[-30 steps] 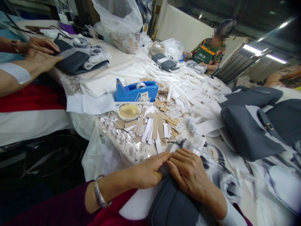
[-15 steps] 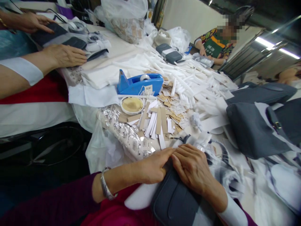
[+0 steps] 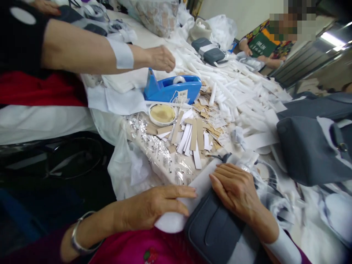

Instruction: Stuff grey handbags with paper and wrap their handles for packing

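A dark blue-grey bag with a curved seam lies in front of me at the table's near edge, a pale wrapping band round its lower part. My right hand is closed over its upper edge, fingers bent and thumb along the front. A white sheet, smooth and rounded at its near end, runs along the bag's left side. On that sheet rests my left hand, index and middle fingers stretched out and apart; its thumb is hidden. Beyond the bag, cardboard and white paper strips lie in a loose pile.
A blue tape dispenser stands behind a round tub of yellowish paste. White rolled strips cover the middle. Dark bags lie at right. A co-worker's hand reaches in from the left; another person sits at the back.
My left hand has drawn back leftward from the bag's top edge onto the white sheet, its fingers opening. My right hand stays on the bag. The left co-worker's arm now reaches over the tape dispenser.
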A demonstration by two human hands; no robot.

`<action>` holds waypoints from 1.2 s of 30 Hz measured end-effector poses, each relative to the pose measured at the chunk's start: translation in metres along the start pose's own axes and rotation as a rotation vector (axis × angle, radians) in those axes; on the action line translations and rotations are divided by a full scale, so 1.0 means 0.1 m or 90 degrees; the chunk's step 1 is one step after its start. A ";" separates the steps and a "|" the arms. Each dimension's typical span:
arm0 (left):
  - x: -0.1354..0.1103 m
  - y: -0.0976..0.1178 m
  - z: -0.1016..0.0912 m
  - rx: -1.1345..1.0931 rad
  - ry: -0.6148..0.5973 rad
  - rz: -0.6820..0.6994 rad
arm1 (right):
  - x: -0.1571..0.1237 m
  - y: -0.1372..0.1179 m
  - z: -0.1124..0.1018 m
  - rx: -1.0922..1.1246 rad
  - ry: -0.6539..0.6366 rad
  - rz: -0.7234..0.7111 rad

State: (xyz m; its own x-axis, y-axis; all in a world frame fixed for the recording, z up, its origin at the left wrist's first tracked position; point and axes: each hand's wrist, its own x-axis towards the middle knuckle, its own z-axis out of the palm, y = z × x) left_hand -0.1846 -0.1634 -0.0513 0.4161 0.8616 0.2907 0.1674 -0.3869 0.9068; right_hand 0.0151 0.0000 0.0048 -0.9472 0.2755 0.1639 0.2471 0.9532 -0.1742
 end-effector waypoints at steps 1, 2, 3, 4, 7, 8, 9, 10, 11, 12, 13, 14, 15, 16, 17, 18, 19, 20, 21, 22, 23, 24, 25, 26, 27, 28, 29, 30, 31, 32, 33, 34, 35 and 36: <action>0.04 -0.01 0.03 -0.024 0.029 -0.005 | 0.01 0.00 -0.02 0.021 0.000 -0.005; 0.08 -0.02 0.06 -0.046 0.057 -0.012 | 0.01 0.00 -0.04 0.047 0.002 -0.012; 0.11 -0.03 0.08 -0.065 0.084 -0.017 | 0.02 -0.02 -0.07 0.076 0.003 -0.019; 0.14 -0.03 0.09 -0.081 0.107 -0.021 | 0.03 -0.04 -0.11 0.105 0.004 -0.027; 0.21 -0.02 0.14 -0.105 0.168 -0.035 | 0.03 -0.11 -0.20 0.150 0.015 -0.033; 0.24 -0.02 0.16 -0.103 0.186 -0.046 | 0.02 -0.13 -0.22 0.152 0.025 -0.031; 0.26 -0.01 0.18 -0.097 0.198 -0.067 | 0.01 -0.15 -0.23 0.150 0.034 -0.030; 0.29 -0.01 0.20 -0.088 0.208 -0.092 | 0.00 -0.16 -0.24 0.149 0.039 -0.028; 0.32 0.00 0.22 -0.079 0.214 -0.118 | -0.01 -0.16 -0.24 0.148 0.039 -0.028; 0.35 0.01 0.23 -0.071 0.218 -0.144 | -0.02 -0.16 -0.24 0.147 0.037 -0.030; 0.38 0.02 0.24 -0.067 0.222 -0.168 | -0.02 -0.15 -0.24 0.148 0.034 -0.033; 0.41 0.03 0.25 -0.067 0.225 -0.189 | -0.02 -0.14 -0.24 0.147 0.034 -0.037; 0.44 0.04 0.26 -0.069 0.229 -0.205 | -0.02 -0.13 -0.23 0.146 0.037 -0.040; 0.47 0.05 0.26 -0.072 0.231 -0.218 | -0.02 -0.11 -0.22 0.142 0.043 -0.042; 0.49 0.06 0.26 -0.076 0.228 -0.232 | -0.02 -0.10 -0.21 0.141 0.048 -0.043; 0.52 0.07 0.25 -0.079 0.225 -0.247 | -0.02 -0.09 -0.21 0.141 0.051 -0.044; 0.54 0.09 0.25 -0.081 0.220 -0.261 | -0.02 -0.08 -0.20 0.141 0.053 -0.042; 0.57 0.10 0.25 -0.080 0.216 -0.274 | -0.02 -0.08 -0.19 0.139 0.056 -0.039; 0.59 0.11 0.25 -0.076 0.212 -0.287 | -0.02 -0.07 -0.19 0.138 0.060 -0.036; 0.62 0.13 0.25 -0.068 0.205 -0.295 | -0.02 -0.07 -0.18 0.136 0.063 -0.032; 0.64 0.14 0.26 -0.053 0.200 -0.296 | -0.02 -0.07 -0.19 0.135 0.067 -0.028; 0.67 0.16 0.27 -0.032 0.195 -0.290 | -0.02 -0.08 -0.19 0.134 0.070 -0.023; 0.70 0.17 0.28 -0.008 0.189 -0.280 | -0.02 -0.08 -0.20 0.134 0.072 -0.021; 0.73 0.18 0.28 0.019 0.182 -0.272 | -0.02 -0.09 -0.21 0.137 0.072 -0.022; 0.75 0.19 0.29 0.046 0.176 -0.269 | -0.02 -0.09 -0.22 0.139 0.070 -0.026; 0.78 0.19 0.29 0.071 0.171 -0.272 | -0.02 -0.10 -0.23 0.138 0.062 -0.035; 0.80 0.19 0.29 0.090 0.167 -0.278 | -0.03 -0.10 -0.24 0.136 0.051 -0.046; 0.82 0.19 0.29 0.100 0.162 -0.284 | -0.03 -0.11 -0.25 0.131 0.040 -0.058; 0.82 0.19 0.29 0.102 0.162 -0.284 | -0.03 -0.10 -0.25 0.123 0.032 -0.070; 0.82 0.20 0.28 0.093 0.167 -0.279 | -0.04 -0.10 -0.25 0.112 0.030 -0.078; 0.81 0.20 0.28 0.074 0.174 -0.275 | -0.05 -0.09 -0.25 0.101 0.031 -0.085; 0.78 0.21 0.29 0.046 0.185 -0.275 | -0.06 -0.08 -0.25 0.093 0.035 -0.089; 0.74 0.23 0.31 0.009 0.202 -0.281 | -0.06 -0.06 -0.24 0.086 0.040 -0.093; 0.70 0.24 0.34 -0.033 0.225 -0.289 | -0.07 -0.05 -0.24 0.083 0.041 -0.093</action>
State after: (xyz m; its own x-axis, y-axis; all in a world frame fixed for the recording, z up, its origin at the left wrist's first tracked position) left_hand -0.1208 -0.1239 -0.0195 -0.0121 0.9984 -0.0553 0.2118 0.0566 0.9757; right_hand 0.0256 -0.0039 0.0280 -0.9551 0.1462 0.2575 0.0751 0.9608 -0.2670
